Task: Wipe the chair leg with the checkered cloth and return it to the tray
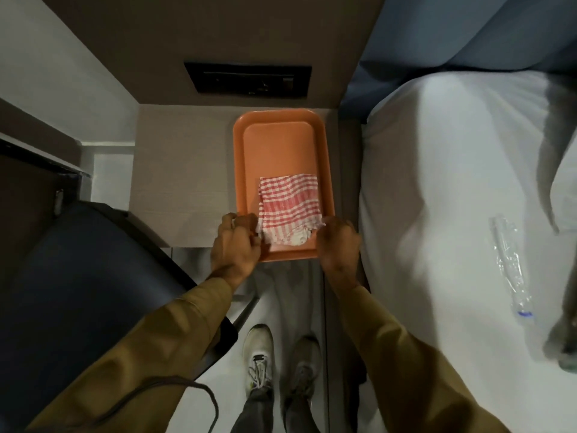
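A red-and-white checkered cloth (pixel 288 207) lies folded in the near half of an orange tray (pixel 274 145) on a grey bedside table. My left hand (pixel 235 245) pinches the cloth's near left corner at the tray's front left. At the near right edge of the cloth, my right hand (pixel 338 245) has its fingers curled on the fabric. A dark blue chair (pixel 78 276) stands at the left; one metal chair leg (pixel 246 310) shows below my left forearm.
A bed with a white sheet (pixel 452 214) fills the right side, with a clear plastic wrapper (pixel 509 264) on it. A black wall panel (pixel 248 78) sits behind the table. My feet in shoes (pixel 281 360) stand on the narrow floor between chair and bed.
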`<state>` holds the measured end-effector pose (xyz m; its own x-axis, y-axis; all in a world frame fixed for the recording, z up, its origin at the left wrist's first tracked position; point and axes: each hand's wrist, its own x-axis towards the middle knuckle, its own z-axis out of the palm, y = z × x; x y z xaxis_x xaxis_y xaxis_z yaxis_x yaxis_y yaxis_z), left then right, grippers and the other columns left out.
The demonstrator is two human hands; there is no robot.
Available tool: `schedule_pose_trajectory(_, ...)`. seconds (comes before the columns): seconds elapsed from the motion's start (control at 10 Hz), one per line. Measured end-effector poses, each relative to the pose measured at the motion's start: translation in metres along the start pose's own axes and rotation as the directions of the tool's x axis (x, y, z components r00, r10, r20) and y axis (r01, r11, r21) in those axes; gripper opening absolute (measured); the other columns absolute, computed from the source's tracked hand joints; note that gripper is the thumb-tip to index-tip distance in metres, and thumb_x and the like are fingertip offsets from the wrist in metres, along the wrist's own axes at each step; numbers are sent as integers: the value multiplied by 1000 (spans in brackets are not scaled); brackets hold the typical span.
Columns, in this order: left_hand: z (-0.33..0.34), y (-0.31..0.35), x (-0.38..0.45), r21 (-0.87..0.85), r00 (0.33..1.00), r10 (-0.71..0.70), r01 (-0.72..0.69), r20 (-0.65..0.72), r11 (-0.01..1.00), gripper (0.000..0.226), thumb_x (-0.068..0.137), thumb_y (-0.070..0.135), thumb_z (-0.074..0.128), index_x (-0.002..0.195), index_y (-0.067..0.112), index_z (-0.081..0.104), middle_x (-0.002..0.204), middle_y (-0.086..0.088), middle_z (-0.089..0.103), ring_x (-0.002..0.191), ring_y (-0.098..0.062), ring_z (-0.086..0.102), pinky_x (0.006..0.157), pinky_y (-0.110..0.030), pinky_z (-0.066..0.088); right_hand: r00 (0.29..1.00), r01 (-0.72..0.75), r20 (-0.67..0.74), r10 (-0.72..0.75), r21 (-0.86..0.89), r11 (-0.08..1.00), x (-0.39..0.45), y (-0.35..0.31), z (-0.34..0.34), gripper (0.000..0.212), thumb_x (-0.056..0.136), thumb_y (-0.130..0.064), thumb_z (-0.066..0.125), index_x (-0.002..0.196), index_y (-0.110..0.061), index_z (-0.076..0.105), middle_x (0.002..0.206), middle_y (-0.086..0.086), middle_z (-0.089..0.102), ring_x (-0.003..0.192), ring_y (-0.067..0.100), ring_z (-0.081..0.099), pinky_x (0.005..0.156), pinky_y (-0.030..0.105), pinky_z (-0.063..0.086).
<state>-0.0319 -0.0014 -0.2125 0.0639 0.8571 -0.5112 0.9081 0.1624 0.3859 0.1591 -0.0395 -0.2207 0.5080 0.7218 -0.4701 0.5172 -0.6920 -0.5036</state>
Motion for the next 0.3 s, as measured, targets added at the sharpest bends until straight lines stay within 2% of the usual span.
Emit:
schedule_pose_trajectory(0.1, -41, 13, -13, 147, 988, 153, -149, -20, 978, 55, 101, 26, 54, 152, 10, 46, 156, -16, 47, 134, -40, 56, 112, -49, 50, 999, 24, 20, -25, 58, 998, -36, -17, -21, 31, 107, -26, 51, 118, -10, 76, 121, 9, 80, 93, 21, 78, 70, 18, 61)
schedule_pose_trajectory(0.2, -91, 36, -17, 293, 953, 296, -265, -69, 919, 65, 103, 28, 48, 163, 6, 34, 165, -18, 42, 150, -37, 46, 126, -48, 34, 995, 103, 5, -104, 97, 990, -73, -45, -64, 27, 103, -25, 56, 102, -11, 79, 102, 3, 82, 73, 12, 73, 53, 0, 39)
schedule_pose_trajectory(0.3, -161, 79, -28, 317, 898, 395, -324, -195, 892, 73, 107, 33, 45, 169, 5, 20, 176, -17, 26, 164, -33, 27, 136, -47, 17, 974, 211, 48, -223, 182, 960, -126, -72, -121, 16, 98, -20, 66, 92, -12, 78, 87, 2, 83, 70, 13, 75, 61, 11, 55)
